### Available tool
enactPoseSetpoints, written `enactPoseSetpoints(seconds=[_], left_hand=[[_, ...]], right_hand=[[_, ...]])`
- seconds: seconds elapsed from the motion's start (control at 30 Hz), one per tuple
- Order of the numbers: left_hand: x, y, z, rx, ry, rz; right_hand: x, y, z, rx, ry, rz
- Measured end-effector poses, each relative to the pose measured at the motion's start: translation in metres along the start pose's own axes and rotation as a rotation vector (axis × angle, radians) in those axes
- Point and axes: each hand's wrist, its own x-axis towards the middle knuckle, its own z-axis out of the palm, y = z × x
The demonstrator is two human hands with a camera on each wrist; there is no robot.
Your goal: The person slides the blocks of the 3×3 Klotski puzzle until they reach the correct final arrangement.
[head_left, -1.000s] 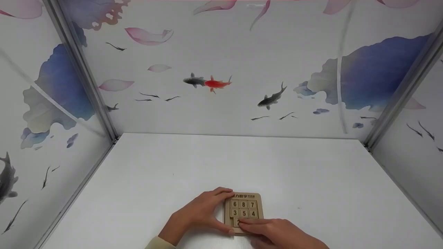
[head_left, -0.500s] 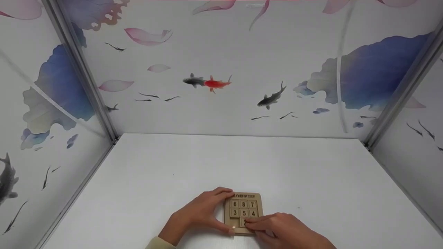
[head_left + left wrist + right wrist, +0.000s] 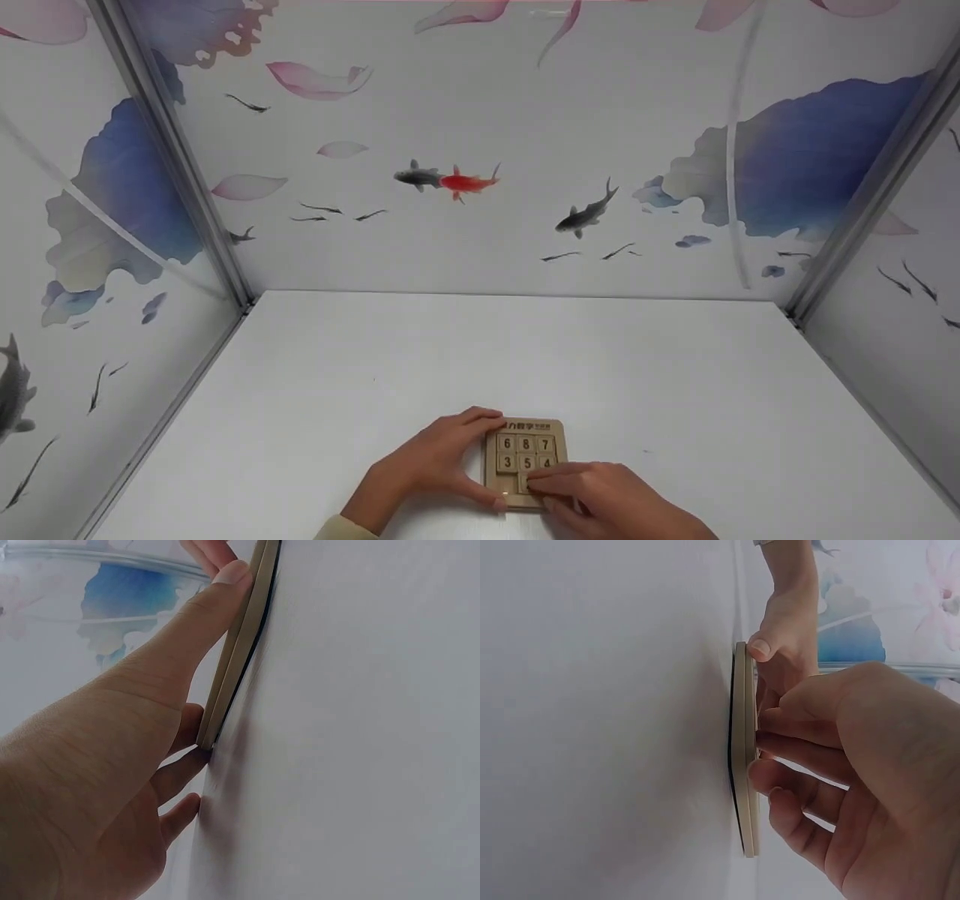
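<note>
A wooden sliding number puzzle (image 3: 525,426) lies on the white table near its front. My left hand (image 3: 439,457) grips the board's left side, its thumb at the near edge and its fingers at the far edge. In the left wrist view the thumb and fingers bracket the board's thin edge (image 3: 238,652). The rows 6 8 7 and 3 5 4 show, with the 4 partly covered. My right hand (image 3: 611,495) has its fingertips on the bottom row, touching a tile (image 3: 523,483) whose number is mostly hidden. A vacant slot (image 3: 508,484) lies at bottom left.
White table surface (image 3: 480,352) extends behind and to both sides of the puzzle. Walls printed with fish and petals (image 3: 450,247) enclose it at the back and sides, with metal posts (image 3: 180,165) at the corners.
The bottom-row tile, showing a 2 earlier, has slid right, widening the vacant slot at bottom left. My right fingertips moved right with it, then slightly back. My left hand stays put.
</note>
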Motion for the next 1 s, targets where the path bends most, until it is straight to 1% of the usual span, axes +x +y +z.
enactPoseSetpoints(seconds=[0.1, 0.23, 0.53, 0.6, 0.7, 0.8, 1.0], left_hand=[[0.0, 0.0, 0.001, -0.001, -0.002, -0.001], [0.0, 0.0, 0.0, -0.01, 0.003, 0.003], [-0.002, 0.001, -0.001, -0.014, 0.01, 0.014], [-0.002, 0.0, -0.001, -0.016, 0.014, 0.017], [-0.002, -0.001, -0.001, -0.02, 0.019, 0.02], [-0.002, -0.001, -0.001, -0.019, 0.016, 0.027], [0.0, 0.0, 0.0, -0.02, 0.004, 0.022]], right_hand=[[0.0, -0.001, 0.004, -0.008, 0.023, -0.001], [0.002, -0.002, 0.007, -0.003, 0.026, 0.008], [0.011, -0.002, 0.012, 0.037, -0.014, 0.048], [0.012, -0.003, 0.013, 0.026, -0.01, 0.039], [0.014, -0.003, 0.015, -0.012, 0.016, -0.003], [0.013, -0.002, 0.016, -0.028, 0.023, -0.024], [0.011, -0.001, 0.015, -0.012, 0.021, -0.034]])
